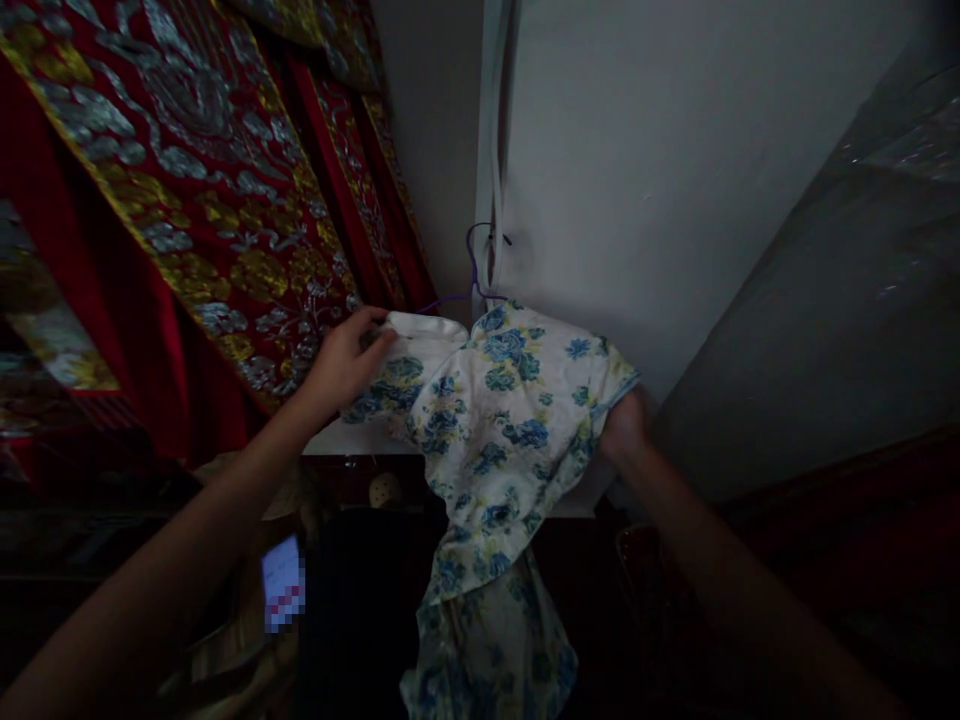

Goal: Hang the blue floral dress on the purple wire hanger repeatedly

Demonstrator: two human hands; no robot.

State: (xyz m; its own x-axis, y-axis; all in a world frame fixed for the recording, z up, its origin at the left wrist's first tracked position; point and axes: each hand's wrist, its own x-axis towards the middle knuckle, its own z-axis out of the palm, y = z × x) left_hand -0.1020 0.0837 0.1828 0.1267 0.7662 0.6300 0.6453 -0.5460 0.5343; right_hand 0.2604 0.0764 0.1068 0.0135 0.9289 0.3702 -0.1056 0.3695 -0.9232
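Note:
A white garment with blue and green flowers (502,435) hangs on a thin purple hanger (475,275), its hook up against the corner of the white wall. My left hand (349,365) is closed on the garment's left shoulder edge, by the white collar band, thumb and fingers pinching the cloth. On the other side, my right hand (626,425) is at the opening of the short sleeve. The cloth hides most of its fingers, so I cannot see how they are bent. The lower part of the garment drapes down in folds.
Red hangings embroidered in gold and silver (217,170) cover the left side. A cable (496,150) runs down the white wall (637,180). Below left, a phone with a lit screen (282,585) lies in the dark. Plastic sheeting (847,290) is at the right.

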